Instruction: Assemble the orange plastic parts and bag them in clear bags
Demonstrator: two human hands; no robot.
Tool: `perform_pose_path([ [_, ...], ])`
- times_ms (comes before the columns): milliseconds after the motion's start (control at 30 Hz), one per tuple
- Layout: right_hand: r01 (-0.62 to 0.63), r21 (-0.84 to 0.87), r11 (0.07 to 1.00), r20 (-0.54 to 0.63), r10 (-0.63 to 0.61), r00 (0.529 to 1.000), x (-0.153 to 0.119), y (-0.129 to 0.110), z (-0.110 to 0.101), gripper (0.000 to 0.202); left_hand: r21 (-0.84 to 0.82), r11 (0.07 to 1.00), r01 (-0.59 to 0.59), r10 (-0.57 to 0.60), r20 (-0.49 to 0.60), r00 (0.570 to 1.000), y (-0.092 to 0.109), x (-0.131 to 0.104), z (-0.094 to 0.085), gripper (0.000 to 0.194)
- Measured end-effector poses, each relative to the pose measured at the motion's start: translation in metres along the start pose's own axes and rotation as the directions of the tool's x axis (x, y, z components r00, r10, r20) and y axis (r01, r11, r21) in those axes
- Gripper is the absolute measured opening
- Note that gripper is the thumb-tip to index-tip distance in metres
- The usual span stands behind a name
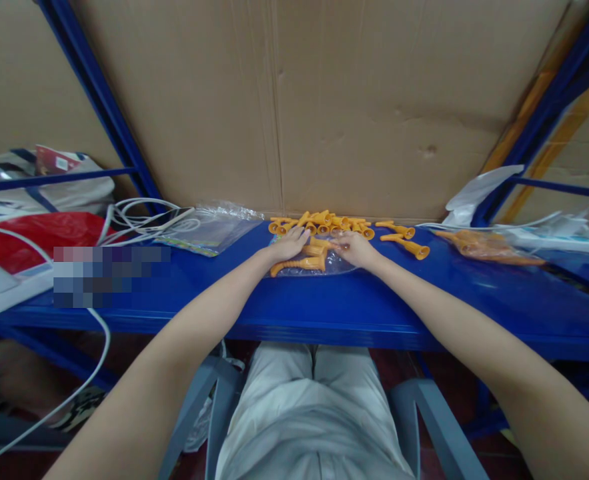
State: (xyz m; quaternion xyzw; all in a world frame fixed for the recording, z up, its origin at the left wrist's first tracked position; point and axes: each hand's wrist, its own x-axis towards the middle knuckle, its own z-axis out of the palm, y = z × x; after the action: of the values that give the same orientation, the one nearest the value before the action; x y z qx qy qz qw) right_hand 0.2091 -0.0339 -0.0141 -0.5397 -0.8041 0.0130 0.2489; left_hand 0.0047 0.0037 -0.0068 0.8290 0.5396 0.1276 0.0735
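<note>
In the head view, the left hand (291, 245) stretches its fingers over the near side of a clear bag (344, 268); whether they pinch the plastic cannot be told. The right hand (358, 251) has its fingers curled beside an orange piece (319, 251) that lies between the two hands, though how firmly they close on it, if at all, is hidden. A second orange piece (301, 266) lies just on the near side of the left fingertips, in or on the bag (the clear film makes it hard to say which).

By the look of it, the work is only partly done: a filled bag (491, 248) of orange pieces lies well to the right of the right fingers, while a loose pile (327, 219) remains just beyond both hands' fingertips, and a few loose pieces (414, 250) lie to their right.
</note>
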Motion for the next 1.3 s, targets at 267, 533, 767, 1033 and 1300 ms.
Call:
perform_pose_path([
  [267, -0.051, 0.474, 0.879, -0.132, 0.128, 0.983, 0.006, 0.004, 0.001, 0.035, -0.025, 0.998, 0.064, -0.067, -0.113, 0.991, -0.008, 0.008, 0.003, 0.065],
  [533, -0.184, 0.564, 0.805, -0.04, 0.249, 0.968, 0.005, 0.004, -0.004, 0.039, -0.035, 0.992, 0.121, -0.124, -0.094, 0.988, -0.014, 0.01, 0.009, 0.066],
  [767, -0.242, 0.66, 0.711, 0.249, 0.097, 0.964, -0.011, -0.009, -0.026, 0.048, -0.024, 0.999, 0.036, -0.037, -0.019, 0.999, -0.008, 0.004, 0.007, 0.065],
  [1033, -0.077, 0.32, 0.944, 0.177, 0.02, 0.984, -0.008, -0.004, -0.024, 0.045, -0.036, 0.999, -0.037, 0.038, 0.008, 0.999, 0.001, 0.004, 0.011, 0.065],
  [1300, 0.212, 0.324, 0.922, 0.048, -0.24, 0.969, -0.003, -0.006, -0.015, 0.037, -0.152, 0.987, -0.048, 0.053, 0.03, 0.998, -0.003, 0.004, 0.012, 0.07],
])
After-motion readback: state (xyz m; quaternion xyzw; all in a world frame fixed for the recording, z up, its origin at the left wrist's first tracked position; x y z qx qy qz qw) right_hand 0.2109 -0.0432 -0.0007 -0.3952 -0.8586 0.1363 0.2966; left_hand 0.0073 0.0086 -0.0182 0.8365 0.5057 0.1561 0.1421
